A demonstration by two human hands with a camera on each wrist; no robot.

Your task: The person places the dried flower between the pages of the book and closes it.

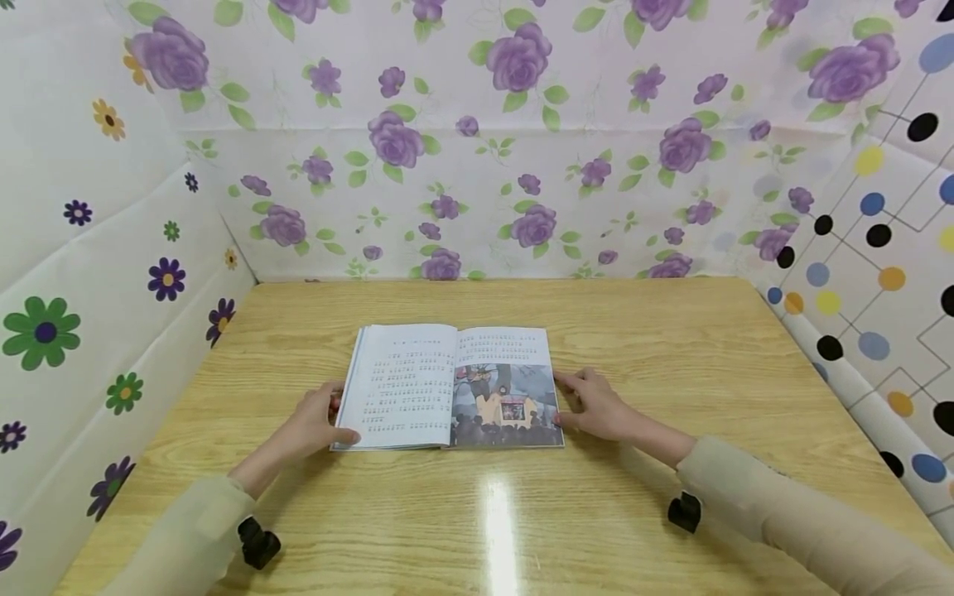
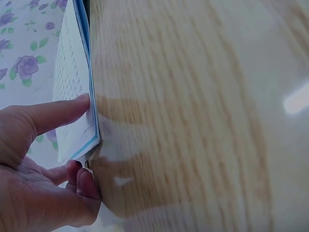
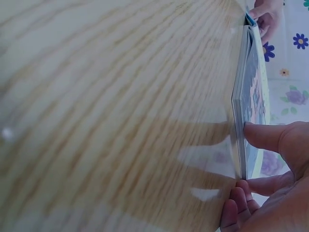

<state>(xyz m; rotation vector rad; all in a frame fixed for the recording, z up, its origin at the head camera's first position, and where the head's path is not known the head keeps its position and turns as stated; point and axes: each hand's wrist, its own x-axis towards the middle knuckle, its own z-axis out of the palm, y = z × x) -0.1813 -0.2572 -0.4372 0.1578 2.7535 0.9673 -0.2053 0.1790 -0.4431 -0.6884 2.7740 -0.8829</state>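
Note:
An open book (image 1: 402,372) lies on the wooden table in the head view. Its left page carries lines of print; the right one has text above a dark picture (image 1: 507,407) of a crowd before a small lit stage. My left hand (image 1: 309,420) grips the book's left edge, its thumb (image 2: 63,112) on the page and its other fingers curled by the lower corner. At the opposite edge my right hand (image 1: 599,407) pinches the book, thumb (image 3: 265,135) over the picture page and fingers at the side. Page edges (image 3: 238,116) show as a thick stack in the right wrist view.
The shiny wooden table (image 1: 477,505) reflects a bright light near the front. Behind it hangs a purple-flowered sheet (image 1: 477,165), with patterned sheets on both sides. A black camera mount sits by the left wrist (image 1: 258,544) and another by the right wrist (image 1: 684,512).

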